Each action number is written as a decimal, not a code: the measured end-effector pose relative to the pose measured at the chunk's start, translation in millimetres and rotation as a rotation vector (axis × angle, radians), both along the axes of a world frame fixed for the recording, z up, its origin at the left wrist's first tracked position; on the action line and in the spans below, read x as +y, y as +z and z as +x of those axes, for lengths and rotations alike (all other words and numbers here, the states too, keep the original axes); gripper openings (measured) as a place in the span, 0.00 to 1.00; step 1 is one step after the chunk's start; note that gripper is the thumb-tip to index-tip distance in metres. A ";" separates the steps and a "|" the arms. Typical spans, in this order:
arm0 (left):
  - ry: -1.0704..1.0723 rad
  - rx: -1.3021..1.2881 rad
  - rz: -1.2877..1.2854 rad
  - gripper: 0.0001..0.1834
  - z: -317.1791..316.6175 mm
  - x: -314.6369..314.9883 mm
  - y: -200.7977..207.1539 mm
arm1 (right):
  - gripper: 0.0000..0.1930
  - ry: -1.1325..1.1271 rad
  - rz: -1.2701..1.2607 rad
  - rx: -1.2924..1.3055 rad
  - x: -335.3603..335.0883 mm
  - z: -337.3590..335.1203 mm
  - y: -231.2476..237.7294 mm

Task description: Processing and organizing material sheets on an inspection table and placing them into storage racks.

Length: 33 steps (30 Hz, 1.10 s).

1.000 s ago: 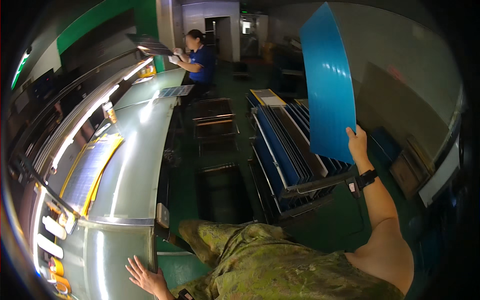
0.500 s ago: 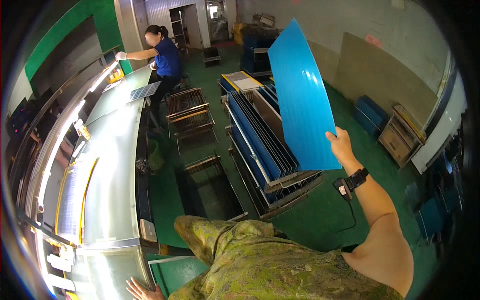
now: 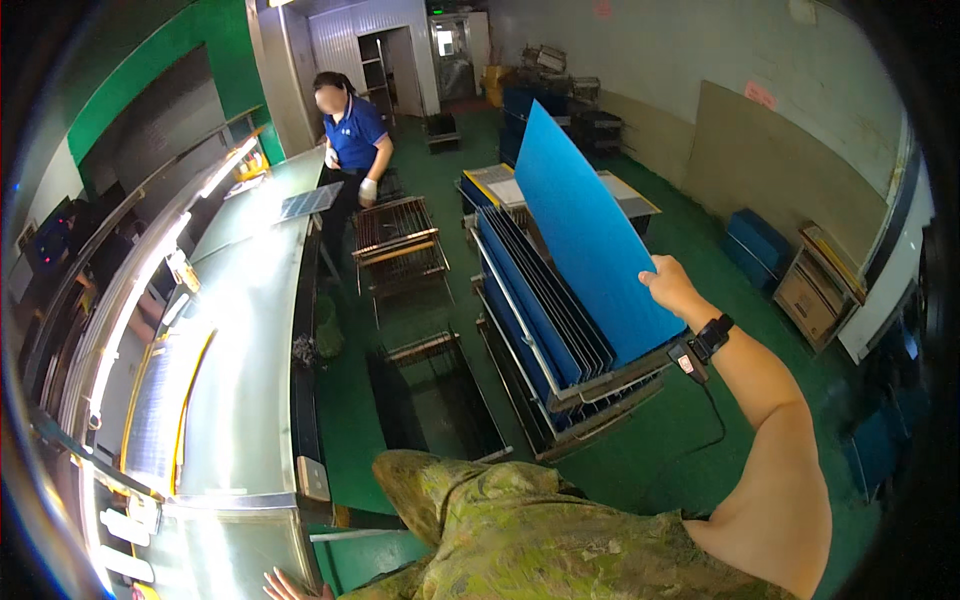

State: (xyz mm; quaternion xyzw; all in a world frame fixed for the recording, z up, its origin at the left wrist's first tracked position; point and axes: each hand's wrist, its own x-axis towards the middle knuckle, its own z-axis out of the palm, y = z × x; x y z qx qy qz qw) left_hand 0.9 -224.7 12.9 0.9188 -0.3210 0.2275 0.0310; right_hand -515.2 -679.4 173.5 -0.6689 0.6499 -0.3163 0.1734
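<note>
My right hand [image 3: 674,287] grips the right edge of a large flat blue panel [image 3: 585,240], thumb over its face. The panel stands tilted at the right side of a metal-framed rack [image 3: 515,318]. Its lower edge is down at the rack, beside several upright dark blue panels [image 3: 540,300]. Whether that edge rests on the rack's bottom I cannot tell. At the lower picture edge, my left hand [image 3: 286,584] shows only in part, fingers spread at the edge of the long lit worktable [image 3: 245,350], holding nothing.
Across the table's far end a person [image 3: 357,135] in a blue shirt and white gloves stands beside a small dark gridded panel [image 3: 311,201]. Slatted racks [image 3: 395,235] and a low frame [image 3: 440,395] stand between table and panel rack. A wooden cabinet [image 3: 815,295] stands right.
The blue panel has come down toward the rack in my right hand. The other person has drawn an arm back from the table and lowered it toward the slatted rack. The view has shifted.
</note>
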 end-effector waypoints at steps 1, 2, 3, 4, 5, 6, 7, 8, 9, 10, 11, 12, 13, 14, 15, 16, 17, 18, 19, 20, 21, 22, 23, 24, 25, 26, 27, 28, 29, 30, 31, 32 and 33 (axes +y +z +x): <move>-0.020 0.019 -0.019 0.42 -1.3 0.3 1.9 | 0.15 0.003 -0.014 -0.003 -6.8 -0.9 -0.7; -0.042 0.035 -0.037 0.41 -2.4 0.2 5.1 | 0.16 0.022 -0.011 0.052 -15.0 -3.2 -4.8; -0.042 0.047 -0.030 0.40 -4.1 -1.0 8.1 | 0.16 0.039 -0.008 0.107 -22.2 -5.9 -7.6; -0.036 0.041 -0.037 0.40 -4.4 -0.7 9.0 | 0.16 0.045 -0.015 0.102 -25.4 -0.5 -4.5; -0.046 0.033 -0.047 0.40 -4.0 0.3 8.2 | 0.16 0.053 0.048 0.084 -27.2 5.7 -0.5; -0.056 0.026 -0.056 0.39 -3.8 1.0 7.8 | 0.17 0.061 0.113 0.066 -29.9 10.2 1.6; -0.057 0.021 -0.065 0.39 -4.3 0.4 8.4 | 0.17 0.061 0.104 0.062 -36.9 8.9 -2.0; -0.076 0.025 -0.085 0.39 -5.1 -1.1 10.0 | 0.16 0.063 0.077 0.095 -44.6 5.1 -9.3; -0.095 0.028 -0.104 0.39 -5.7 -3.4 11.1 | 0.16 0.065 0.051 0.128 -51.4 -0.5 -15.0; -0.093 0.023 -0.105 0.39 -6.1 -3.1 11.7 | 0.16 0.067 0.049 0.122 -51.7 4.5 -12.3; -0.079 0.018 -0.092 0.40 -6.4 -3.1 12.1 | 0.16 0.074 0.079 0.122 -51.4 10.0 -8.6; -0.065 0.014 -0.079 0.41 -6.8 -3.3 12.4 | 0.15 0.080 0.108 0.121 -51.8 14.3 -6.2; -0.067 0.009 -0.082 0.41 -7.3 -3.7 12.5 | 0.15 0.079 0.105 0.116 -53.3 14.4 -6.7; -0.057 0.017 -0.077 0.42 -7.8 -4.1 12.5 | 0.15 0.073 0.107 0.115 -55.5 14.1 -7.8; -0.047 0.024 -0.072 0.42 -8.4 -4.8 13.1 | 0.15 0.068 0.108 0.113 -56.6 13.9 -8.0; -0.046 0.021 -0.074 0.42 -9.4 -5.9 14.1 | 0.15 0.069 0.106 0.110 -57.1 15.4 -8.1; -0.034 0.035 -0.067 0.43 -10.5 -7.0 15.6 | 0.15 0.080 0.091 0.129 -56.3 17.0 -7.8; -0.023 0.049 -0.061 0.44 -10.7 -7.8 16.8 | 0.15 0.092 0.076 0.148 -56.4 18.9 -7.8; -0.023 0.047 -0.065 0.44 -10.7 -7.0 16.3 | 0.15 0.091 0.073 0.146 -56.5 19.3 -7.8; -0.023 0.061 -0.071 0.44 -10.4 -5.4 14.7 | 0.15 0.076 0.091 0.139 -57.1 19.9 -7.9; -0.024 0.076 -0.077 0.44 -10.4 -4.5 14.0 | 0.15 0.061 0.110 0.132 -58.0 20.5 -8.4; -0.025 0.074 -0.081 0.44 -10.6 -4.6 14.6 | 0.15 0.059 0.106 0.130 -60.7 18.6 -12.0; -0.018 0.090 -0.073 0.45 -11.3 -4.9 15.3 | 0.15 0.051 0.104 0.129 -64.5 15.4 -16.9; -0.011 0.106 -0.066 0.45 -11.6 -5.7 15.5 | 0.15 0.043 0.102 0.128 -67.9 12.3 -20.6; -0.004 0.102 -0.066 0.45 -11.1 -4.4 14.9 | 0.15 0.051 0.102 0.124 -66.0 17.2 -17.5; 0.007 0.103 -0.054 0.45 -10.3 -3.0 13.2 | 0.15 0.086 0.099 0.153 -61.5 20.3 -12.7; 0.018 0.104 -0.041 0.45 -9.5 -1.9 12.1 | 0.15 0.121 0.096 0.183 -60.1 24.3 -10.2; 0.017 0.104 -0.042 0.45 -9.8 -2.0 11.6 | 0.15 0.120 0.095 0.182 -60.3 23.5 -10.5; 0.019 0.104 -0.041 0.45 -10.0 -2.2 11.3 | 0.15 0.116 0.079 0.170 -60.7 22.0 -11.8; 0.020 0.105 -0.040 0.45 -10.1 -2.3 11.2 | 0.15 0.112 0.063 0.158 -60.8 21.6 -12.6; 0.021 0.105 -0.040 0.45 -10.0 -2.4 11.2 | 0.15 0.113 0.063 0.158 -60.6 24.2 -12.5; 0.021 0.098 -0.034 0.45 -9.9 -1.9 11.6 | 0.14 0.092 0.070 0.172 -60.1 28.4 -11.8; 0.021 0.091 -0.028 0.45 -10.0 -1.2 12.0 | 0.14 0.072 0.076 0.185 -60.3 31.6 -11.3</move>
